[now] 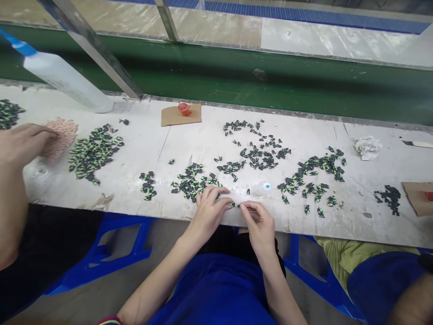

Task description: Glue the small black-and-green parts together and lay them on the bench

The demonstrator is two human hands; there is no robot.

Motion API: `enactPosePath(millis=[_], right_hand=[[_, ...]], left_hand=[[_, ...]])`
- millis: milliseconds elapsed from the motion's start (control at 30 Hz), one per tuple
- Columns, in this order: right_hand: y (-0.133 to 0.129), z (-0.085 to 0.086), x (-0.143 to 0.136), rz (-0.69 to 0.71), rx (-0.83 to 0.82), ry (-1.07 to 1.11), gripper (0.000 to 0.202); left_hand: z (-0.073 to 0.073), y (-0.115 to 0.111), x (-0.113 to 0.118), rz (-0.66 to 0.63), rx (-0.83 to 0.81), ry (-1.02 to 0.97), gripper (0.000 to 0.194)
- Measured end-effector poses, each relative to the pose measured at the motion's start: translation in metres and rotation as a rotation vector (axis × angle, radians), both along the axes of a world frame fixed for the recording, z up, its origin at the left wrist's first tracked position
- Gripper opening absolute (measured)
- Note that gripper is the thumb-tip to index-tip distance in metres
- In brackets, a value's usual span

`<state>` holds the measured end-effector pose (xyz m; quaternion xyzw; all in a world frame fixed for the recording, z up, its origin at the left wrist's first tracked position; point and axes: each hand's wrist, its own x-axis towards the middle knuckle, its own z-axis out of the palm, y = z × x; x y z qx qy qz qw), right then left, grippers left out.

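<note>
My left hand (210,208) and my right hand (257,222) meet at the near edge of a white worktable (189,135). Each pinches a tiny black-and-green part; the two parts (235,205) nearly touch between my fingertips. Just beyond my left hand lies a cluster of the same parts (191,181). A small clear bottle with a blue tip (262,188) lies on its side just past my right hand. More parts are scattered farther back (257,153).
Other piles of parts lie at the left (93,152) and right (313,174). Another person's hand (23,142) rests on a pink pile (62,135) at far left. A red cap sits on cardboard (181,113). A crumpled cloth (368,147) lies at the right. A green conveyor (270,81) runs behind.
</note>
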<state>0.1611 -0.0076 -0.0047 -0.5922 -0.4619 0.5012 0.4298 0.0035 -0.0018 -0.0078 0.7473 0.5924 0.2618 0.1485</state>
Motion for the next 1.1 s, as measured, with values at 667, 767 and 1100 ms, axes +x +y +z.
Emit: enactPosePath(millis=[667, 767, 1100], right_hand=[[-0.005, 0.002, 0.001, 0.008, 0.279, 0.081, 0.004], [-0.006, 0.003, 0.005, 0.053, 0.305, 0.059, 0.006], [-0.006, 0.007, 0.011, 0.084, 0.367, 0.052, 0.011]], left_hand=[[0.031, -0.008, 0.008, 0.061, -0.243, -0.586, 0.009], [0.035, -0.01, 0.011, 0.098, -0.255, -0.63, 0.008], [0.042, -0.018, 0.018, 0.103, -0.224, -0.607, 0.005]])
